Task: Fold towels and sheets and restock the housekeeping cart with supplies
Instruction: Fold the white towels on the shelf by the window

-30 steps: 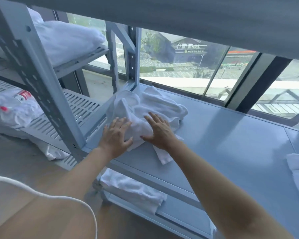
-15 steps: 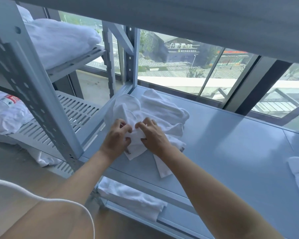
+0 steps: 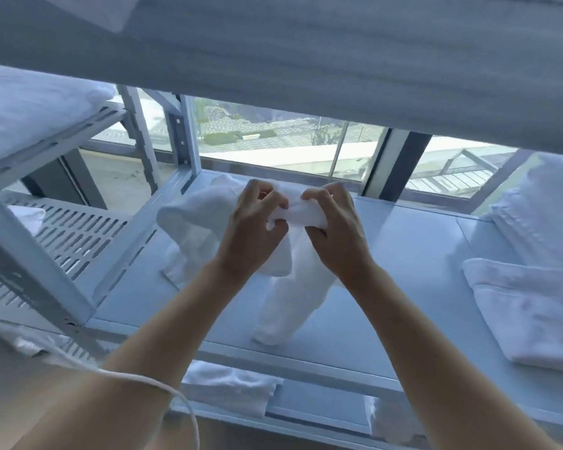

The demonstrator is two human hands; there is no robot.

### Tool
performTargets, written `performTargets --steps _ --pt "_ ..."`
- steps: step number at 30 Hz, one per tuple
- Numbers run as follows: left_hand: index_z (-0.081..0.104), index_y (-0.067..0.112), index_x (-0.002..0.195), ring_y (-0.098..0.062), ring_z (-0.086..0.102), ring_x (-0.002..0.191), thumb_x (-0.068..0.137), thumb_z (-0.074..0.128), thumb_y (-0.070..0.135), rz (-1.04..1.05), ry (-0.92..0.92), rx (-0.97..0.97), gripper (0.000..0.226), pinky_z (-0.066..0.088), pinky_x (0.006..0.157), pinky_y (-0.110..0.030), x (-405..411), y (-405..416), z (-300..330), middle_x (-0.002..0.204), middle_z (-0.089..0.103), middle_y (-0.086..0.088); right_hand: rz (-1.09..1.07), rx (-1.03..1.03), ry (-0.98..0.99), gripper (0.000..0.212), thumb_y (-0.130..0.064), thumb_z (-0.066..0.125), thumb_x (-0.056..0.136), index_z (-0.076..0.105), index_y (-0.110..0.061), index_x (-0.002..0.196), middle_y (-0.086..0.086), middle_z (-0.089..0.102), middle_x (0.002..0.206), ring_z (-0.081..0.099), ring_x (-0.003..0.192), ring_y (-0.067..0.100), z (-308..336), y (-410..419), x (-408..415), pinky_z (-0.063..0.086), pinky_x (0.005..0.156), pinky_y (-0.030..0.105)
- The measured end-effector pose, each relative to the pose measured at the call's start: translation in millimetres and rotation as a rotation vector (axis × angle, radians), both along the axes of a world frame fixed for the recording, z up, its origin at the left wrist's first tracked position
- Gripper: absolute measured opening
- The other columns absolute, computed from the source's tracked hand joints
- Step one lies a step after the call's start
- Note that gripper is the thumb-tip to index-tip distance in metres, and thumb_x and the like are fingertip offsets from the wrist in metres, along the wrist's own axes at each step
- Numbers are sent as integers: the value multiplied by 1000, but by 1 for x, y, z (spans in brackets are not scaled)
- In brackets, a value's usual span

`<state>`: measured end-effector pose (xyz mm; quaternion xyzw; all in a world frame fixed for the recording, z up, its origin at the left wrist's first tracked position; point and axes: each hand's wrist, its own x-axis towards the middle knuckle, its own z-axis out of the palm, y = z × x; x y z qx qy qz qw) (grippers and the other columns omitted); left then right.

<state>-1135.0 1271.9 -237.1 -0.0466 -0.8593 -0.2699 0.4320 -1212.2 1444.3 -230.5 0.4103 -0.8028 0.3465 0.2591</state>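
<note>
Towel (image 3: 283, 300) — pinched by left hand (image 3: 252, 233) | right hand (image 3: 333, 233) | above shelf (image 3: 403, 274)

Daylight is thrown in from the window (image 3: 273, 147) straight ahead, and the whole scene is washed in a cool, bluish, slightly hazy cast. Soft motion blur is seen throughout, heaviest on the overhead shelf (image 3: 306, 60), while straight lines are bowed at the edges by the wide lens.

A grey metal shelf (image 3: 403, 254) carries a crumpled white towel (image 3: 192, 219) whose lower end touches its surface, folded white towels (image 3: 527, 306) at its right end, and perhaps a pillow (image 3: 553, 203) behind them.
</note>
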Motion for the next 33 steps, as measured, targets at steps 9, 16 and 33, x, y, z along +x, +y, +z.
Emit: performTargets --steps 9,16,33 --pt "68 4 102 -28 61 94 76 72 -4 -226 -215 7 27 53 81 -37 -26 149 -35 107 55 -11 -190 157 -63 40 -3 66 86 60 -20 122 1 49 115 50 106 21 -38 168 -13 48 80 30" --pt "70 19 112 -28 60 102 78 80 28 -186 -504 -141 37 52 85 -46 -22 171 -86 113 59 -1 -323 607 -580 47 -21 53 91 52 -31 137 -1 56 123 52 117 29 -117 243 -3 41 94 44" --pt "62 13 78 -30 62 86 65 74 6 -31 -689 -190 19 52 72 -40 72 121 -142 96 64 1 174 664 -378 63 -36 65 92 46 -27 152 0 41 158 37 145 23 -107 89 -23 30 116 46"
